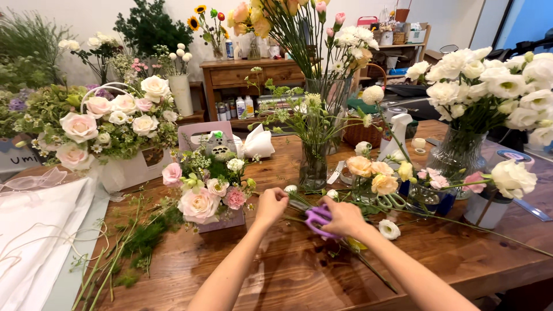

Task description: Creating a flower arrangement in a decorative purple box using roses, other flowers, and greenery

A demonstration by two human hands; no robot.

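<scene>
My right hand [344,217] grips purple-handled scissors [318,219] just above the wooden table [299,270]. My left hand [271,204] is closed around a thin green flower stem with a small white bud [291,189] at its top, right beside the scissors. To the left of that hand stands a small arrangement [208,193] of pink and cream roses in a mauve box. Behind my hands a clear glass vase [313,167] holds tall green stems.
A white basket of pale roses [115,124] sits at the left, white wrapping paper [34,230] and cut greenery [132,242] below it. A vase of white flowers [489,86] stands at the right, peach blooms [374,173] and a loose white flower [389,229] nearby.
</scene>
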